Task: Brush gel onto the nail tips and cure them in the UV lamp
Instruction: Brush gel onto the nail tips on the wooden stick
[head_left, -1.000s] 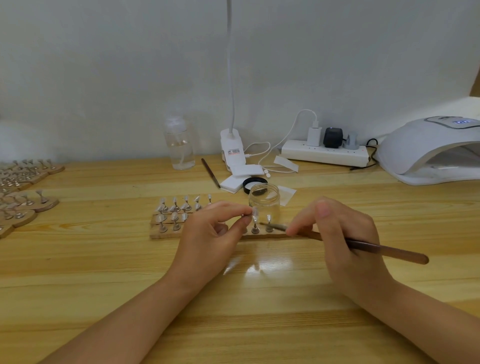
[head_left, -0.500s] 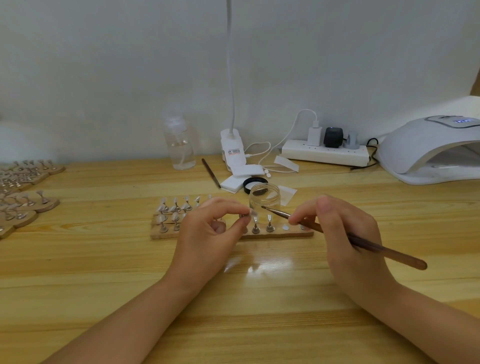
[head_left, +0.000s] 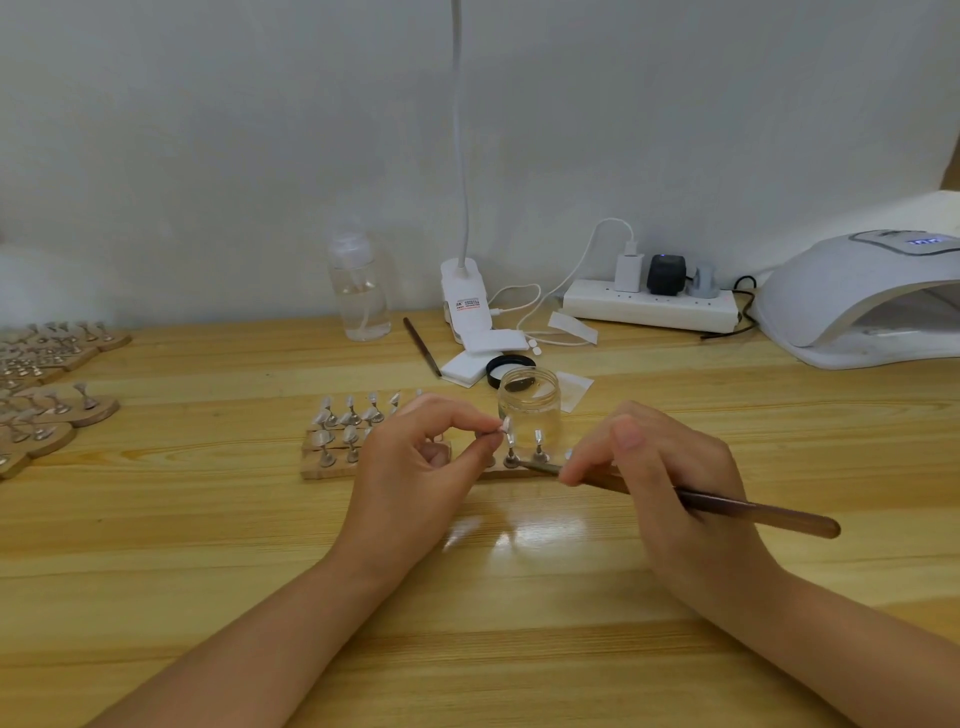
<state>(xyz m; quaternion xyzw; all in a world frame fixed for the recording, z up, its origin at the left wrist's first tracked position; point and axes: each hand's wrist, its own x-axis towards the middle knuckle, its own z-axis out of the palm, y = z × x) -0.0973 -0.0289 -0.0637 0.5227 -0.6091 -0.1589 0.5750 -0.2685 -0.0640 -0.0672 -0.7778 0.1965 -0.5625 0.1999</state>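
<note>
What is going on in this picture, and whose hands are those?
No machine here: a person is doing this, and a camera worn on their head looks down at their two hands. They work at a light wooden table. The left hand pinches a small clear nail tip on a little metal stand. The right hand holds a thin brown brush, its tip low beside the stands. Those stands sit in rows on a flat wooden holder. Behind it is an open clear round jar. At the far right sits the white domed UV lamp, which hardens gel. At the back stand a clear plastic bottle and a white power strip.
</note>
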